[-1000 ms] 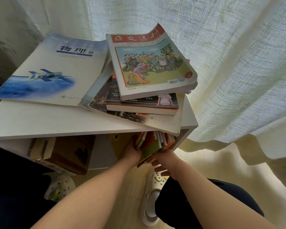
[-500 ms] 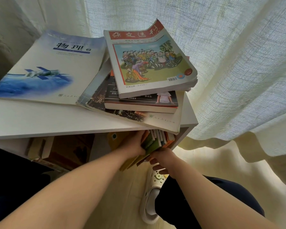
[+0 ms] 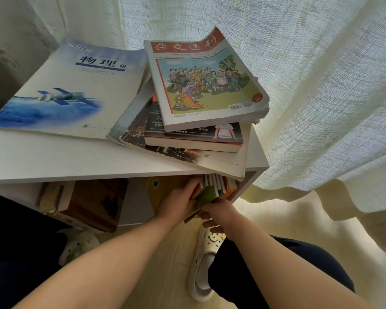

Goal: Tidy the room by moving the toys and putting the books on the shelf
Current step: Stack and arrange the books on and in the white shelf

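Note:
Below me is a low white shelf (image 3: 76, 166). In its right compartment a bundle of thin colourful books (image 3: 214, 188) stands on edge, tilted. My left hand (image 3: 178, 201) grips the bundle's left side and my right hand (image 3: 218, 212) holds its lower near end from beneath. A yellow book or toy (image 3: 156, 186) leans just left of the bundle, partly hidden. On top of the shelf lie a blue-and-white physics textbook (image 3: 65, 92) and a stack topped by a cartoon-cover magazine (image 3: 207, 81).
Brown books (image 3: 94, 204) lean in the left compartment. A pale curtain (image 3: 321, 85) hangs behind and to the right, pooling on the floor. My white clog shoes (image 3: 205, 264) and dark trouser legs are on the light wooden floor beneath the shelf's front.
Both hands have pushed the bundle of thin books deeper into the right compartment and more upright. The view has shifted slightly closer to the shelf.

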Demonstrator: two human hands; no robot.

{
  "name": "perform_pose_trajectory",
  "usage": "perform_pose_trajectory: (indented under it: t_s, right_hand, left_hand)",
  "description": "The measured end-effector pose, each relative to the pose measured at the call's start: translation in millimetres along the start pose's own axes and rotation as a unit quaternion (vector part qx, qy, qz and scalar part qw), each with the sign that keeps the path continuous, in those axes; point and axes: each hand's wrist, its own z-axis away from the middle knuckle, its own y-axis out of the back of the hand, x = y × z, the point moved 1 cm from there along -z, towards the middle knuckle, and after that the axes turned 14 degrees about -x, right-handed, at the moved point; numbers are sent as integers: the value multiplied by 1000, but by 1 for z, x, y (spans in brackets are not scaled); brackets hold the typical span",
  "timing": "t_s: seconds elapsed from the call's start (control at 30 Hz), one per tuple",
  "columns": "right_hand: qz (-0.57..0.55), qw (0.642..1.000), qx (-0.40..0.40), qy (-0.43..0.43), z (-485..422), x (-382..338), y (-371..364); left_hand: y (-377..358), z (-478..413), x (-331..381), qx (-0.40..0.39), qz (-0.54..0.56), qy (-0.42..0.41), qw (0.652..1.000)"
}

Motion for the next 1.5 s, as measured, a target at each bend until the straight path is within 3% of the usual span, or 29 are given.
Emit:
perform_pose_trajectory:
  t_s: [0.2,0.37,0.57,0.93,1.1,1.2,1.4,1.5]
  right_hand:
    - [1,1000,9,-4,-2,0,2]
    - [15,1000,10,-7,1,-1,0]
    - [56,998,19,-1,21,-6,-5]
    - [90,989,15,120,91,-44,-32]
    - [144,961,27,236,127,-83,-50]
    - [183,929,94,309,140,-110,-54]
    - [372,823,262,341,134,-154,-54]
    - [446,810,259,280,114,-168,-56]
  left_hand:
    - [-1,2,-1,-34,-47,-9,998]
    - [5,6,-10,-89,61,-12,994]
    - [12,19,-3,-113,98,-4,989]
    - [83,96,25,43,-6,-21,999]
    - [132,131,36,153,-27,-22,988]
    - [164,139,35,210,-9,9,978]
    - [212,119,12,133,-37,117,984]
    - [221,106,-8,114,-44,152,981]
